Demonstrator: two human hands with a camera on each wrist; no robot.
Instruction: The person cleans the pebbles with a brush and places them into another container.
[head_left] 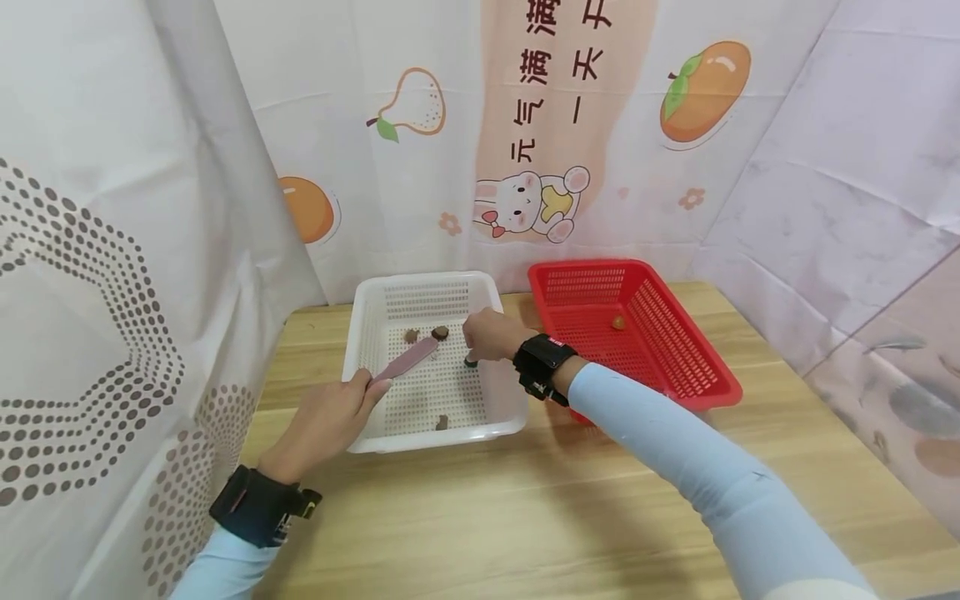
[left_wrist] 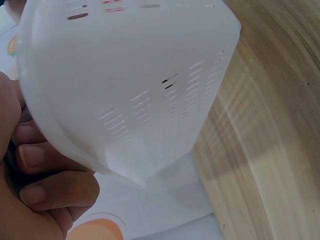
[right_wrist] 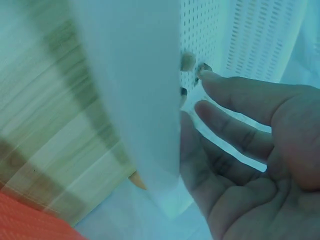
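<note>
Grips stick [head_left: 408, 359] in left hand [head_left: 328, 419], with fingers slightly apart on right hand [head_left: 495, 335], so could drop lump [head_left: 471, 362] by pinching too weakly

I have the left hand [head_left: 326, 421] gripping a flat pinkish tool [head_left: 405, 362] over the white basket [head_left: 442, 440]. Right hand [head_left: 493, 335] inside it, fingertips by a small dark piece [head_left: 471, 362]. I count three brownish pieces [head_left: 440, 332] elsewhere in there. Red basket [head_left: 678, 333] right, one orange-brown piece [head_left: 618, 322] inside.
</note>
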